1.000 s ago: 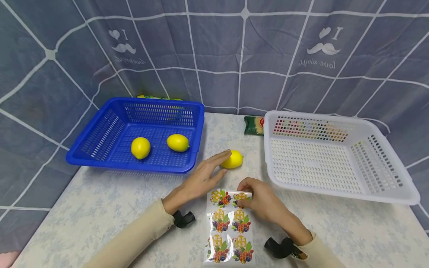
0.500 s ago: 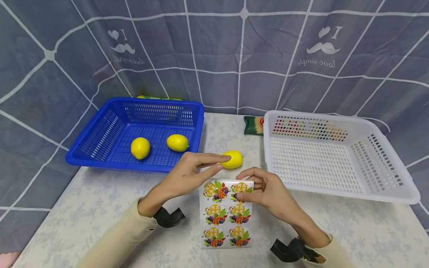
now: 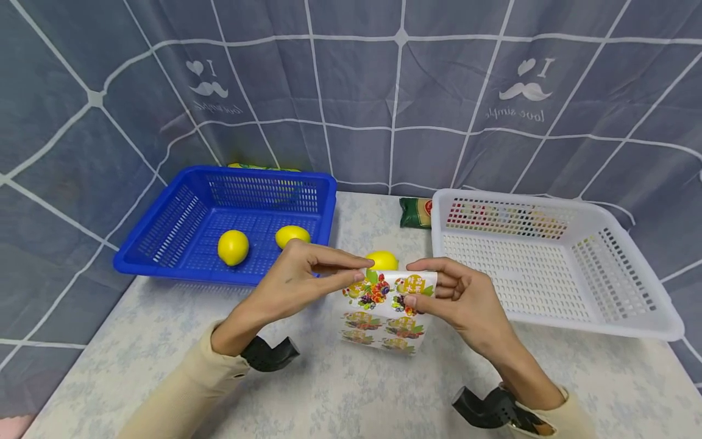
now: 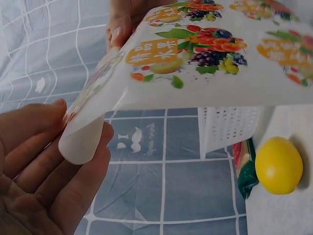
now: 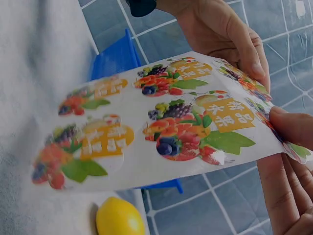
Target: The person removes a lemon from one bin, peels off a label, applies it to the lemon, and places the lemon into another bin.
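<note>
A glossy white sheet of fruit stickers [image 3: 378,308] hangs between both hands, lifted off the table and bending downward below its top edge. My left hand [image 3: 296,277] pinches its top left corner between thumb and fingers. In the left wrist view that corner curls over the fingers of the left hand [image 4: 44,166]. At the top right, my right hand [image 3: 471,305] grips the sheet, thumb in front and fingers behind; the right wrist view shows the thumb [image 5: 293,127] pressing on the printed face. Just behind the sheet lies a lemon [image 3: 382,260], partly covered by it.
A blue basket [image 3: 192,275] with two lemons [image 3: 233,247] stands at the left. On the right is a white basket [image 3: 576,326], with a green packet [image 3: 414,213] beside its far left corner. A grey curtain [image 3: 356,91] hangs behind the table.
The sheet has been raised from the table and tilted up by the right hand. My left hand has moved from the lemon to the sheet's top left corner and now pinches it.
</note>
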`<state>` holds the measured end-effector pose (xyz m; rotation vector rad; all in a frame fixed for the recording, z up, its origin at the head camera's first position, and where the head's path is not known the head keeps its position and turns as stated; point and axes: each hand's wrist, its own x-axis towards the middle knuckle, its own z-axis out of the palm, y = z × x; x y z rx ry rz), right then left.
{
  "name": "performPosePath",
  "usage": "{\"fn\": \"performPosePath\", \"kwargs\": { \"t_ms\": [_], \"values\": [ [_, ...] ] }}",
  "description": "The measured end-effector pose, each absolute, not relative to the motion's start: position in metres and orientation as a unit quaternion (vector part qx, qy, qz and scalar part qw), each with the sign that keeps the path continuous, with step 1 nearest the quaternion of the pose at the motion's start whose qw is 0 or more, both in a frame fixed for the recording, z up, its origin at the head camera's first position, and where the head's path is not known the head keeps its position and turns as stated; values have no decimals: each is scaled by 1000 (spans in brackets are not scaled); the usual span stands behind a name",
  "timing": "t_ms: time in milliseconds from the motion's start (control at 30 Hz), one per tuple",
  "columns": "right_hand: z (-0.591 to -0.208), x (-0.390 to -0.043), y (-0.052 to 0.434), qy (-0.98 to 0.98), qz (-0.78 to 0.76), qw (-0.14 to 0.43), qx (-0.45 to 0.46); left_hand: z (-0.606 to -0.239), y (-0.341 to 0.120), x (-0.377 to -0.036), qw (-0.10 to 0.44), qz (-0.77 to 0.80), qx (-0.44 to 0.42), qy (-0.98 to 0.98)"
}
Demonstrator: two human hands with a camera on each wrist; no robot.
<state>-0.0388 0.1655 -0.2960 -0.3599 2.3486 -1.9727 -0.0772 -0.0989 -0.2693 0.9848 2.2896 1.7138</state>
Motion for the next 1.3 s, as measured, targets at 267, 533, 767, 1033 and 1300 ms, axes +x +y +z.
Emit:
{"fn": "performPosePath", "kwargs": {
  "t_ms": [267,533,767,1033,1300],
  "values": [
    [-297,-39,167,766,-634,34,-100,-268,-95,-76,56,581,302,754],
    [-302,-42,165,755,-647,83,-63,-268,-95,-75,36,569,303,763],
    [-315,-42,163,725,-661,185,-60,-265,-96,-72,34,559,287,777],
    [-331,-40,166,615,-717,320,-71,-263,-95,-72,57,574,274,770],
    [-372,-34,148,695,-647,310,-56,-264,-94,-72,69,576,266,770]
  ]
}}
